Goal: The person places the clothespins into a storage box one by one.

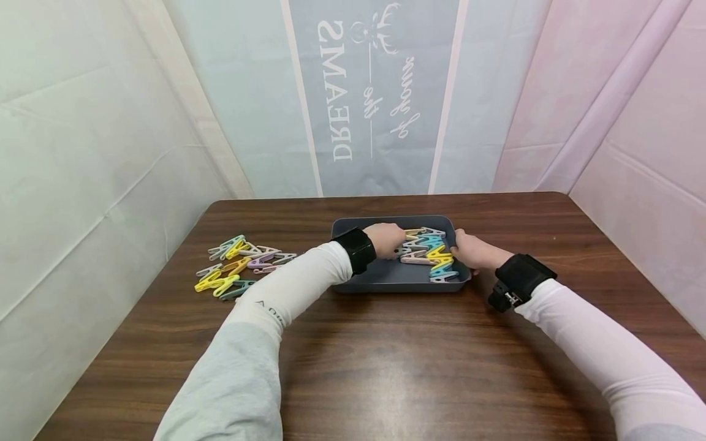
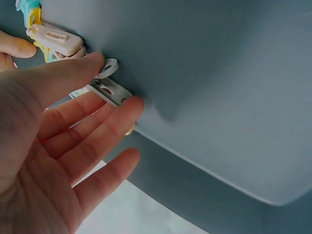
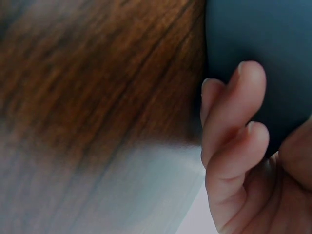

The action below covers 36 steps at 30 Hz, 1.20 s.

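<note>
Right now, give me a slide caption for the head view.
Left hand inside a dark tray of clothespins, right hand gripping its edge; loose clothespins lie on the table.

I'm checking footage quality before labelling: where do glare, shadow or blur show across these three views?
Head: pale glare on the wood-grain table at lower centre; left wrist: a soft shadow on the dark grey tray, just beyond the left hand; right wrist: a whitish reflection washes over the table at lower left, where the grain looks blurred.
</note>
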Motion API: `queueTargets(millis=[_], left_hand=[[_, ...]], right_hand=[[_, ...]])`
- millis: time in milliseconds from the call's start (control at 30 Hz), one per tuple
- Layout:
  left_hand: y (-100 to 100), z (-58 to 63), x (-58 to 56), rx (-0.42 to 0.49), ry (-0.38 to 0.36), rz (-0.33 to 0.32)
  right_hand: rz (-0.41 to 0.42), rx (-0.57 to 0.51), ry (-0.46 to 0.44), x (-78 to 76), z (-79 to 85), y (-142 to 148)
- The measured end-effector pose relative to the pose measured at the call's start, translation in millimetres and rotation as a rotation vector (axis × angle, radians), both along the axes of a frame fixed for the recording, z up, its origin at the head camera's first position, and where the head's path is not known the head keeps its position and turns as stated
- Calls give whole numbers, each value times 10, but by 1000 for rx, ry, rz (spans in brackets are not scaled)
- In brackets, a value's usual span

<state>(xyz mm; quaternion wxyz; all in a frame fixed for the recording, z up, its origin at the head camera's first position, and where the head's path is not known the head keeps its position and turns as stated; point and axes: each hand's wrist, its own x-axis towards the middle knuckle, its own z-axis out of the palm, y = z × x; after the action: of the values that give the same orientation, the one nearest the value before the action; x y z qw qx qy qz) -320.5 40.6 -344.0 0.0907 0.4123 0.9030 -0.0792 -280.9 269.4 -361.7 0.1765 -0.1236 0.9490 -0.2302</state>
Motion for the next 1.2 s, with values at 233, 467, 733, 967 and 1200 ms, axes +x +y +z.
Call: queueTargets(millis=[233, 467, 733, 967, 1200], left_hand=[[-9, -12, 13, 22, 28, -18], [-359, 279, 18, 81, 40, 8], [-1142, 587, 45, 179, 47, 114], [-1847, 509, 166, 233, -46, 260], [-2306, 334, 346, 204, -106, 365]], right_hand=[[-4, -1, 0, 11, -12, -11], [3, -13, -7, 14, -5, -21], [-4, 8, 12, -5, 14, 6], [-16, 29, 20, -11, 31, 16], [-23, 21, 4, -3, 16, -3]])
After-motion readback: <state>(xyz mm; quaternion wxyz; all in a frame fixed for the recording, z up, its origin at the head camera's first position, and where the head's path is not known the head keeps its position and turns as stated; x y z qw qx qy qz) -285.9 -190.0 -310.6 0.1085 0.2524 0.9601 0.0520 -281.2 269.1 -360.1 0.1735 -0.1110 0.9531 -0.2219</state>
